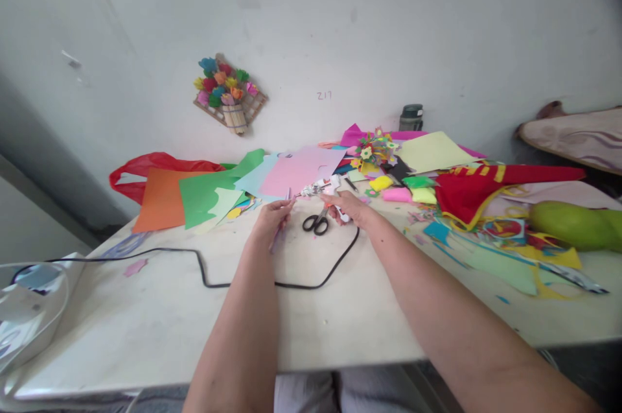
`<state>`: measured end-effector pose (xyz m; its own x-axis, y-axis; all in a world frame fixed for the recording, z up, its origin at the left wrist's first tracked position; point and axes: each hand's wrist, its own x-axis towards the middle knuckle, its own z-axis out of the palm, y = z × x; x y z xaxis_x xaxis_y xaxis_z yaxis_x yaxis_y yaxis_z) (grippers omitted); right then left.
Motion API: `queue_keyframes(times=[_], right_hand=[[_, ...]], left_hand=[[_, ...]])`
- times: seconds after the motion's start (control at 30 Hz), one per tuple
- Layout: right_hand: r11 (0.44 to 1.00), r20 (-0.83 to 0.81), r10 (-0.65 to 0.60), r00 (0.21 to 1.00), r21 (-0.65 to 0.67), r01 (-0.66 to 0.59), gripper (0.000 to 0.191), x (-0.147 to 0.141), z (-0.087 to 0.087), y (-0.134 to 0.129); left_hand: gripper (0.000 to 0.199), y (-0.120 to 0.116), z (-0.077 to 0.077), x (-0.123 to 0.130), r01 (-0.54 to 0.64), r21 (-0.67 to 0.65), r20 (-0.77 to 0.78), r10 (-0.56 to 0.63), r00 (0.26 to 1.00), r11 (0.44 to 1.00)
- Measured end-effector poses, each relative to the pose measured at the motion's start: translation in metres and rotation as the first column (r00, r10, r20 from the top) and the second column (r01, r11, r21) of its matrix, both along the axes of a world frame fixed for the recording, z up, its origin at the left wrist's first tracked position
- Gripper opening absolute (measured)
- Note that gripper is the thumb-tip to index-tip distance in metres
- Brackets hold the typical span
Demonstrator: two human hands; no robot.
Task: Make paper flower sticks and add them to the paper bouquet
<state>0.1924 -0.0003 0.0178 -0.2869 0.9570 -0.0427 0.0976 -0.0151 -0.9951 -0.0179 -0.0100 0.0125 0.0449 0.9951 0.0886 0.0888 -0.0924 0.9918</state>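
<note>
My right hand (352, 207) is wrapped round the grip of a white glue gun (332, 183), whose nozzle points left. Silvery material covers part of the nozzle. Close to the nozzle tip, my left hand (275, 213) pinches a thin purple paper strip (276, 242), which hangs below the fingers. Whether the tip touches the paper is too small to tell. Black-handled scissors (317, 225) lie on the table between my hands. From the glue gun a black cord (208, 284) runs under my left forearm towards the left edge.
Orange (158, 200) and green paper sheets (200, 200) lie back left, with a pink sheet (301, 170) behind my hands. A paper flower bunch (375, 150) stands behind. Clay packets (397, 194), red cloth (466, 192), scraps and a green fruit (566, 225) crowd the right. A white box (46, 322) sits left.
</note>
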Motion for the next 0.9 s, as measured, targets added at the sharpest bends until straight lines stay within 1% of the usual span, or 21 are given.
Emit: queue_keyframes(times=[0.23,0.43,0.67,0.8,0.9], right_hand=[[1.0,0.047,-0.013,0.999,-0.027,0.014,0.042,0.0002,0.0028,-0.0018],[1.0,0.026,-0.022,0.999,-0.009,0.022,0.039,-0.0013,-0.0001,0.0003],[0.998,-0.027,-0.049,0.998,0.039,0.05,0.04,-0.0017,-0.003,0.0035],[0.994,-0.067,-0.065,0.996,0.088,0.071,0.039,-0.0012,-0.0041,0.0056],[0.986,-0.083,-0.103,0.991,0.123,0.113,0.036,-0.0013,-0.0041,0.0067]], left_hand=[[0.041,-0.0014,0.0013,0.0002,-0.005,-0.018,0.006,0.005,1.0,1.0],[0.041,-0.0013,0.0014,0.0002,0.008,-0.004,0.02,-0.008,1.0,1.0],[0.041,-0.0014,0.0003,-0.0003,0.023,-0.013,0.022,-0.022,1.0,1.0],[0.041,-0.0019,0.0007,-0.0009,0.027,-0.017,0.02,-0.027,0.999,0.999],[0.04,-0.0008,0.003,-0.002,-0.003,0.009,0.03,0.003,1.0,1.0]])
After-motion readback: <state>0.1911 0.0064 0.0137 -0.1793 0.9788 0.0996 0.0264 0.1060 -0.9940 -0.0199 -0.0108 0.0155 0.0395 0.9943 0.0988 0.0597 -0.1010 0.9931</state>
